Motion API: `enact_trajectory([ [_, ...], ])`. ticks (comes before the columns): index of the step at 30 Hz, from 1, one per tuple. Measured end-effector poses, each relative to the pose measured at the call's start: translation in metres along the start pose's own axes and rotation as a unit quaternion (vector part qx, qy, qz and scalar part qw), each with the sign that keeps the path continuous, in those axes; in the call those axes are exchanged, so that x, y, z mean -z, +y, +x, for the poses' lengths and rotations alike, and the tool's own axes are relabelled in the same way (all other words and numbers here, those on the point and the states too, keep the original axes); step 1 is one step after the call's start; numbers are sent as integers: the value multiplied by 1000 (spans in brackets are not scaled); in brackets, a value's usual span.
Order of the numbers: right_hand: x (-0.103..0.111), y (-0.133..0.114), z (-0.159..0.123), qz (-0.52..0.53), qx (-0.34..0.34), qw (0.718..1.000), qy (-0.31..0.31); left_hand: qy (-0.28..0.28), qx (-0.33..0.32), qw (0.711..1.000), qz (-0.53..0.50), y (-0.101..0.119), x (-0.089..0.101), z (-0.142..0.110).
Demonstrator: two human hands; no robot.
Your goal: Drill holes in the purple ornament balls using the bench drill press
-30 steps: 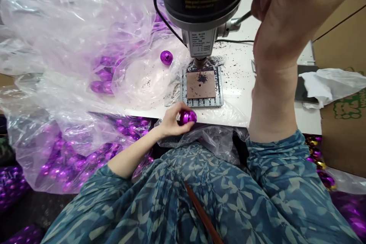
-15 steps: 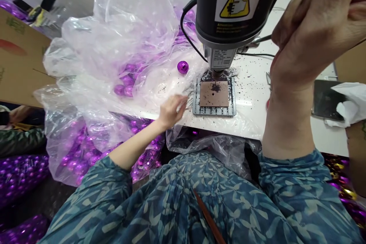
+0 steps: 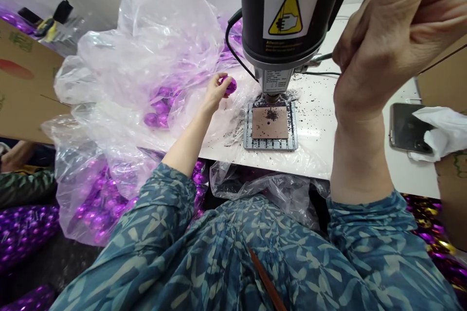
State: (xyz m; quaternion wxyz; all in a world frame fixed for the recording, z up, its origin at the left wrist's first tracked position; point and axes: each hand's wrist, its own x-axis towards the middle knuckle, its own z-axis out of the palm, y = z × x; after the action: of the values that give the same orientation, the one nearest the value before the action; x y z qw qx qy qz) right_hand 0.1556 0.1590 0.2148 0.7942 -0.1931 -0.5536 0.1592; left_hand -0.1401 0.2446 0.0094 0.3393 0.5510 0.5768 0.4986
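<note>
My left hand (image 3: 216, 91) has its thumb and fingers round a shiny purple mirrored ball (image 3: 231, 85), above the plastic at the table's left side. High on the right, my right hand (image 3: 386, 39) is closed at the end of the metal feed lever (image 3: 324, 58) of a drill press. The black drill press (image 3: 292, 14) bears a yellow warning label. Below its chuck (image 3: 272, 98), a brown board (image 3: 270, 124) with a small dark hole and black shavings lies on the slotted metal base (image 3: 270, 145).
Clear plastic bags (image 3: 156, 34) with purple balls cover the table's left side and hang over its edge. Dark shavings dot the white tabletop (image 3: 314, 141). A phone (image 3: 408, 126) and crumpled white tissue (image 3: 447, 129) lie right. Another person's hand (image 3: 18, 153) shows far left.
My left hand has moved forward from beside the metal base and taken hold of the purple ball. My right hand stays on the lever while the view shifts slightly.
</note>
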Motion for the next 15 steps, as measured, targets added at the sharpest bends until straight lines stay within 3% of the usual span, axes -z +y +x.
enact_trajectory([
  [4,-2,3,0,7,7,1000,6,-8,14,998,-63,36,11,-43],
  [7,-5,3,0,0,14,1000,16,-50,-4,995,-86,56,-3,-84],
  [11,-5,-3,0,-16,-1,1000,0,-114,25,985,-129,59,-31,-121],
  [15,-3,-13,-2,-38,-14,999,-27,-173,65,969,-165,52,-45,-129],
])
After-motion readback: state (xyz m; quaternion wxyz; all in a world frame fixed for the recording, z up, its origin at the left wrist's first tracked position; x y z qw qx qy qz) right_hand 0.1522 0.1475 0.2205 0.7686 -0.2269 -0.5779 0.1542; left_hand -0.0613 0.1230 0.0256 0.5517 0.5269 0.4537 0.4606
